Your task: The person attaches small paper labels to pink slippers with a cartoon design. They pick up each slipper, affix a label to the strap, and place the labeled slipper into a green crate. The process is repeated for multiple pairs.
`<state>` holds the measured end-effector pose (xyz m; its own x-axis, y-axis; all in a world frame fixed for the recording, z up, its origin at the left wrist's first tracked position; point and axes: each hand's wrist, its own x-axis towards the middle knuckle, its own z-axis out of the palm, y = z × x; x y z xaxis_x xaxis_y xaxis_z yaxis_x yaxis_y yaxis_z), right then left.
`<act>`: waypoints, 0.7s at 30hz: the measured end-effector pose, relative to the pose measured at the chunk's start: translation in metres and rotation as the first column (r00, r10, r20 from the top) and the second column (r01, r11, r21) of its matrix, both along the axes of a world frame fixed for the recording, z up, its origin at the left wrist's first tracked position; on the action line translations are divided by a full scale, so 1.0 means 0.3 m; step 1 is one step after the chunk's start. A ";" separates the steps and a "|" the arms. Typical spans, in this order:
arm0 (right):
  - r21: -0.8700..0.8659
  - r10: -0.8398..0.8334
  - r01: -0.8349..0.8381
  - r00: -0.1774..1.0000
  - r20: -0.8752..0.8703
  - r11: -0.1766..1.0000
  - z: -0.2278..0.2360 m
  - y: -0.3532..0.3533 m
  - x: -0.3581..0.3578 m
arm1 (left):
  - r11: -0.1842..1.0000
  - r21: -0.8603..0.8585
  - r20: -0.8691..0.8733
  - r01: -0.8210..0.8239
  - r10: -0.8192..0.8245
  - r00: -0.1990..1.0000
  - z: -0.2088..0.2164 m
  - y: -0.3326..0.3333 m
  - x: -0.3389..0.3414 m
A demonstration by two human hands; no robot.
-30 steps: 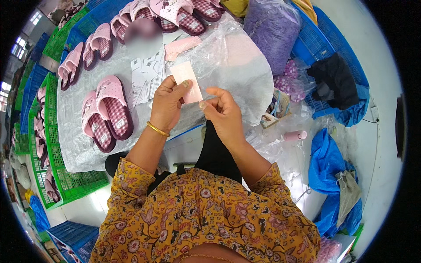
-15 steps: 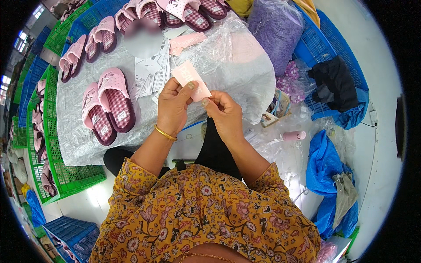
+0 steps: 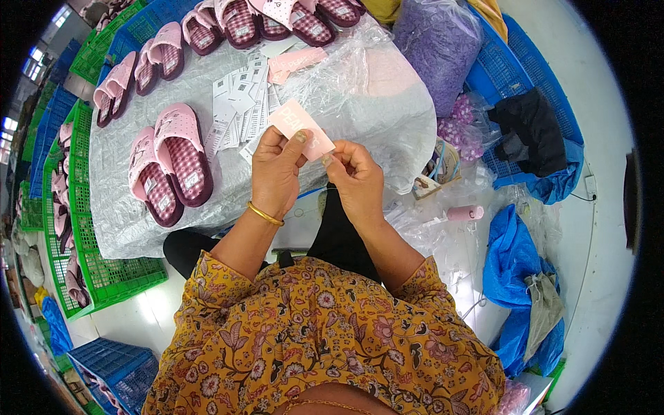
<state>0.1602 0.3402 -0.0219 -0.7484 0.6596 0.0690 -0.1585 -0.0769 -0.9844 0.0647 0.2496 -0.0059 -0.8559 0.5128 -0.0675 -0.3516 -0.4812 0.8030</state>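
A small pink card (image 3: 296,124) with white lettering is held up over the near edge of the table. My left hand (image 3: 277,166) grips it between thumb and fingers. At the card's lower right corner, my right hand (image 3: 356,180) is closed in a pinch; its fingertips touch that corner. To the left of my hands lies a pair of pink slippers (image 3: 181,155) with checked insoles and dark soles. Beyond the card are loose white printed tags (image 3: 238,104) and more pink cards (image 3: 294,62).
More pink slippers (image 3: 166,52) line the table's far edge. A plastic sheet (image 3: 114,207) covers the table. Green crates (image 3: 117,277) stand at left, blue crates (image 3: 494,52) at far right beside a purple bag (image 3: 436,48). A pink roll (image 3: 465,213) and blue plastic (image 3: 508,263) lie at right.
The card has tilted slightly and shifted down a little with my hands. A blurred round patch over the tags is gone from view. Both hands keep their grip.
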 end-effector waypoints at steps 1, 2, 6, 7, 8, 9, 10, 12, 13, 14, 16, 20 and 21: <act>0.004 -0.003 0.003 1.000 -0.008 1.000 -0.002 -0.001 -0.001 | 1.000 0.004 0.006 -0.003 0.003 1.000 0.003 0.003 0.004; 0.007 -0.006 0.007 1.000 -0.016 1.000 -0.004 -0.002 -0.001 | 1.000 0.009 0.002 -0.004 0.004 1.000 0.002 0.005 0.005; 0.022 -0.038 0.038 0.999 -0.013 0.999 -0.017 -0.001 -0.008 | 1.000 0.011 0.000 -0.002 0.002 1.000 -0.002 0.011 0.009; 0.033 -0.047 0.047 0.999 -0.016 0.998 -0.015 -0.002 -0.009 | 1.000 0.007 0.002 -0.001 0.001 1.000 -0.003 0.013 0.009; 0.043 -0.055 0.056 0.998 -0.019 0.997 -0.014 -0.003 -0.011 | 1.000 0.008 0.004 -0.001 0.001 1.000 -0.003 0.013 0.010; 0.049 -0.063 0.064 0.998 -0.022 0.997 -0.016 -0.004 -0.013 | 1.000 0.010 0.007 -0.001 0.001 1.000 -0.003 0.012 0.011; 0.054 -0.071 0.072 0.997 -0.024 0.996 -0.021 -0.006 -0.016 | 1.000 0.011 0.010 -0.001 0.001 1.000 -0.004 0.011 0.013; 0.069 -0.084 0.086 0.996 -0.027 0.994 -0.022 -0.010 -0.020 | 1.000 0.012 0.022 -0.012 0.012 1.000 0.001 0.009 0.019; 0.078 -0.090 0.092 0.996 -0.028 0.993 -0.019 -0.012 -0.020 | 1.000 0.013 0.028 -0.017 0.017 0.999 0.003 0.009 0.022; 0.087 -0.096 0.098 0.995 -0.029 0.991 -0.018 -0.013 -0.021 | 1.000 0.013 0.023 -0.020 0.020 1.000 0.004 0.009 0.025; 0.107 -0.103 0.104 0.995 -0.015 0.989 -0.020 -0.012 -0.023 | 1.000 0.013 0.013 -0.026 0.026 1.000 0.007 0.008 0.030; 0.093 -0.071 0.074 0.997 -0.026 0.993 -0.038 -0.007 -0.031 | 0.999 -0.028 -0.147 0.024 -0.028 0.989 -0.015 -0.012 0.028; 0.094 -0.073 0.077 0.996 -0.044 0.993 -0.047 -0.005 -0.030 | 0.998 -0.058 -0.268 0.033 -0.047 0.962 -0.040 -0.027 0.028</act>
<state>0.1513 0.3388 -0.0360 -0.6926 0.7026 0.1632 -0.2001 0.0302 -0.9793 0.0729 0.2413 -0.0180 -0.8251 0.5487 0.1347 -0.1372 -0.4258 0.8944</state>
